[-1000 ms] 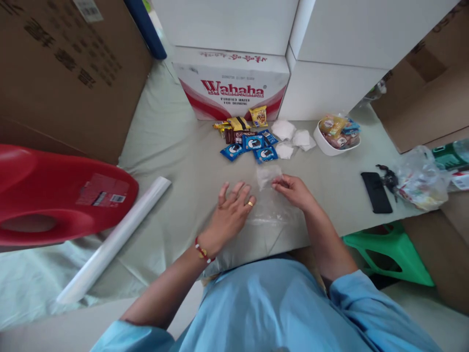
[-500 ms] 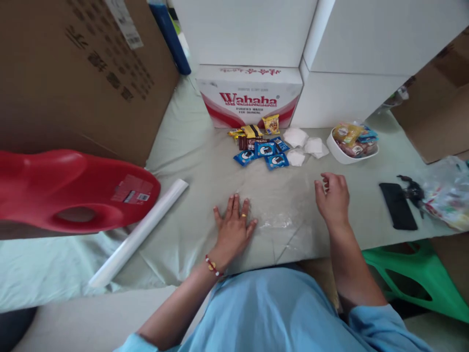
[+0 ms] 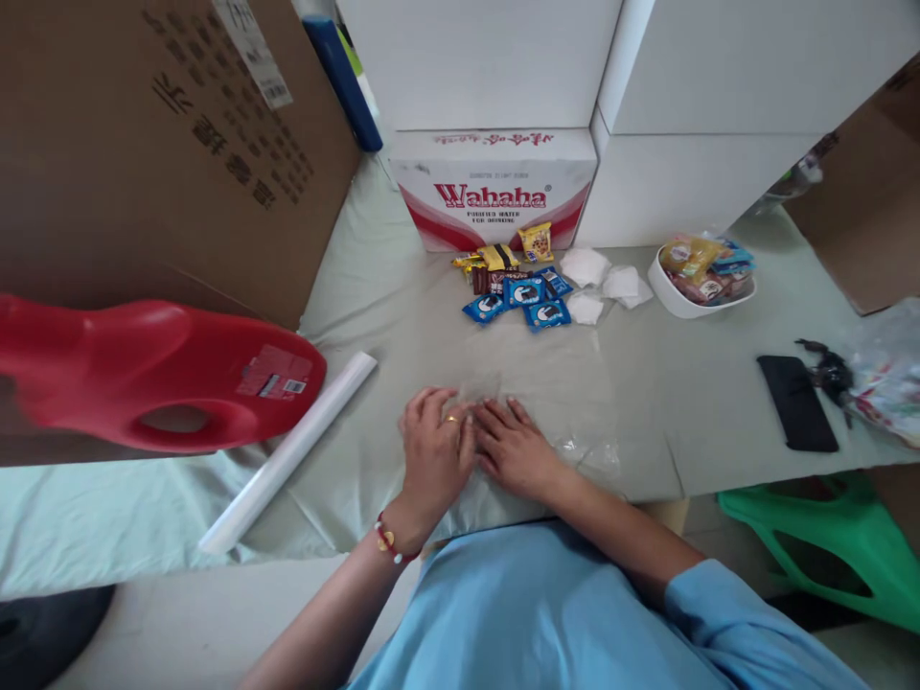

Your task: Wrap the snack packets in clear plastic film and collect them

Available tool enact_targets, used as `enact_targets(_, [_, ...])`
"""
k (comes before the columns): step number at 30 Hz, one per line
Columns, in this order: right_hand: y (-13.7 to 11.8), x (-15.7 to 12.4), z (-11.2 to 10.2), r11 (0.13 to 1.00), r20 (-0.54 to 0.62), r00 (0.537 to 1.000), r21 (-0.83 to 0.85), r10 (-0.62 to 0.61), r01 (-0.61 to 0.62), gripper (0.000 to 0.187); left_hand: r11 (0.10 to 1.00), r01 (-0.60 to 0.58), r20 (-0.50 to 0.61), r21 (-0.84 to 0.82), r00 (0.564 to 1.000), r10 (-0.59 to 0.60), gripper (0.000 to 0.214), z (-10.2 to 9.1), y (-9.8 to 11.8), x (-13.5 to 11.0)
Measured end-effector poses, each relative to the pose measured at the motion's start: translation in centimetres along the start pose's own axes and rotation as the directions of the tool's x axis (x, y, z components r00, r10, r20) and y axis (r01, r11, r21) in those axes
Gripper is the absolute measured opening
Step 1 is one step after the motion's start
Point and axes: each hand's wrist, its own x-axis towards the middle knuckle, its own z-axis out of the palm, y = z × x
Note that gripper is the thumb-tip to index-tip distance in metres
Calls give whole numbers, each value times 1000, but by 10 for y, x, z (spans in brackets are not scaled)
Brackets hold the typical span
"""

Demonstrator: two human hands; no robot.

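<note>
A clear plastic sheet or bag (image 3: 593,450) lies flat on the cloth-covered table in front of me, its outline hard to make out. My left hand (image 3: 438,446), with a ring and a red beaded bracelet, has its fingers curled in at the left part of the plastic, which looks gathered there. Pressed against it, my right hand (image 3: 514,443) rests on the plastic with fingers stretched out flat. Beyond the hands are blue packets (image 3: 547,315), yellow packets (image 3: 536,242), brown-wrapped snacks (image 3: 495,280) and white wrapped pieces (image 3: 584,266).
A white bowl (image 3: 701,309) of packaged snacks stands at right, near a black phone (image 3: 796,402) and keys (image 3: 832,374). On the left lie a white roll (image 3: 287,455) and a red jug (image 3: 172,374). A Wahaha carton (image 3: 495,192) stands behind.
My right hand has come left from the plastic's right side and now lies beside my left hand. The left hand's fingers, flat before, have curled in on the plastic.
</note>
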Motion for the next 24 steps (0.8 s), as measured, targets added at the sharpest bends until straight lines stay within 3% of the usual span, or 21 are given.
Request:
enact_targets(2, [3,-2,6,1000,0,1000,-16,-7,7,52,986,-146,68,-84,986,152,27,-1,18,13])
enact_targets(4, [4,-1,10,999,16,1000,-44,-4,5,52,964,-217,182,-154,953,243,32,9,30,27])
enact_targets(7, [4,-1,11,998,45,999,-62,19,-16,51,984,-149,347,-100,922,175,43,36,27,48])
enact_targets(10, [-2,-12,3,998,59,996,-18,68,-67,52,998,-69,425,0,903,63,52,57,8,60])
enact_targets(14, [-10,-49,-24,990,221,975,134,5,-36,64,991,-106,426,87,903,59,59,63,-10,53])
enact_targets(16, [-5,-66,-45,952,335,933,307,-130,23,57,986,-133,429,101,900,78,65,63,-11,47])
enact_targets(18, [11,-69,-70,880,373,897,475,-235,33,42,984,-144,429,101,899,88,71,63,-10,44])
enact_targets(20, [38,-53,-94,867,324,930,499,-174,-11,35,985,-148,434,92,896,94,76,63,-10,43])
enact_targets(22, [72,-16,-114,943,179,983,317,50,-105,33,986,-144,443,79,891,95,76,62,-10,44])
enact_targets(24, [106,37,-127,971,35,977,103,211,-214,30,988,-142,448,63,888,99,74,61,-11,45])
